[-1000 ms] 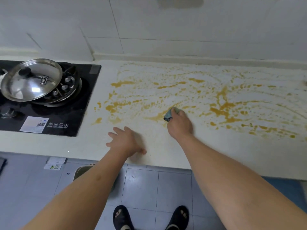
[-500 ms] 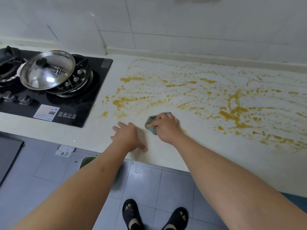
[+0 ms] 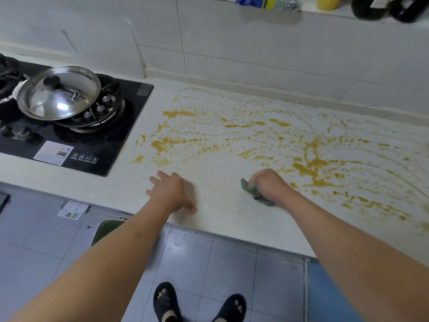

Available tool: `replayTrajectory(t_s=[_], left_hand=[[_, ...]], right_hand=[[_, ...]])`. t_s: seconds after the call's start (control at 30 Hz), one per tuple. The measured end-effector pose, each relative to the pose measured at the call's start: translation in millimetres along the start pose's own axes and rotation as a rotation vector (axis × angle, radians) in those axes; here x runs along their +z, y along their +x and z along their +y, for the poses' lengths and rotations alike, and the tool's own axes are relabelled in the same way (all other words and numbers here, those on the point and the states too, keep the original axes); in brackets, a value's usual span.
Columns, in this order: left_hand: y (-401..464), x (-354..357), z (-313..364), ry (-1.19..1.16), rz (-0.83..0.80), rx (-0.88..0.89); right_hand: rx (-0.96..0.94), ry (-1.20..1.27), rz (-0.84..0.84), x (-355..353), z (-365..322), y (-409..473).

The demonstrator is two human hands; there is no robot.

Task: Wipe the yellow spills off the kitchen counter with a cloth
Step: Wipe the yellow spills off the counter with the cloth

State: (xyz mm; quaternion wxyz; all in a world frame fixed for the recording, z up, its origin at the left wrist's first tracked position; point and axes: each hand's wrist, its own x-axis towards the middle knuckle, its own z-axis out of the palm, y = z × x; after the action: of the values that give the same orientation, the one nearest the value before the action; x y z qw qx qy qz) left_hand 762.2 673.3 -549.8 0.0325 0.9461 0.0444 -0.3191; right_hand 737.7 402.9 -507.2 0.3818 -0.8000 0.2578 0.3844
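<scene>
Yellow spills streak across the white kitchen counter, from beside the stove to the far right. My right hand grips a crumpled grey-green cloth and presses it on the counter near the front edge, at the left end of a thick yellow patch. My left hand rests flat on the counter with its fingers spread, to the left of the cloth. The counter between my hands shows no yellow.
A black gas stove sits at the left with a steel lid on a pan. Bottles and packets stand on the ledge above the tiled wall. Below are the grey floor tiles and my slippered feet.
My right hand has swept the cloth from the middle of the spill toward the left hand, then back right along the front edge. My left hand has stayed planted.
</scene>
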Motion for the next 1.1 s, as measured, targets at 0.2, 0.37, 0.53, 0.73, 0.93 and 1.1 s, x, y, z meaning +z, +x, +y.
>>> replayTrajectory(t_s=[0.2,0.37,0.53,0.73,0.93,1.1], left_hand=[[-2.2,-1.1,-1.7,-0.013,-0.017,0.003],[-4.3,-3.1,1.2,-0.009,-0.044,0.017],[-2.3,-3.1,2.0,-0.005,-0.049,0.01],[-1.6,-2.6,1.5,-0.013,-0.043,0.007],[-1.3,-1.5,0.1,-0.018,-0.035,0.008],[1.2,-1.8,1.6,-0.027,-0.044,-0.006]], right_hand=[[-0.24,0.247,0.171,8.0,-5.2,19.9],[-0.185,-0.082,0.508,1.6,10.4,21.3],[-0.376,-0.149,0.454,15.0,20.0,13.9],[-0.517,-0.46,0.4,71.4,19.4,29.2],[-0.373,-0.295,0.516,49.4,12.2,51.3],[-0.228,-0.046,0.717,65.3,-6.8,59.3]])
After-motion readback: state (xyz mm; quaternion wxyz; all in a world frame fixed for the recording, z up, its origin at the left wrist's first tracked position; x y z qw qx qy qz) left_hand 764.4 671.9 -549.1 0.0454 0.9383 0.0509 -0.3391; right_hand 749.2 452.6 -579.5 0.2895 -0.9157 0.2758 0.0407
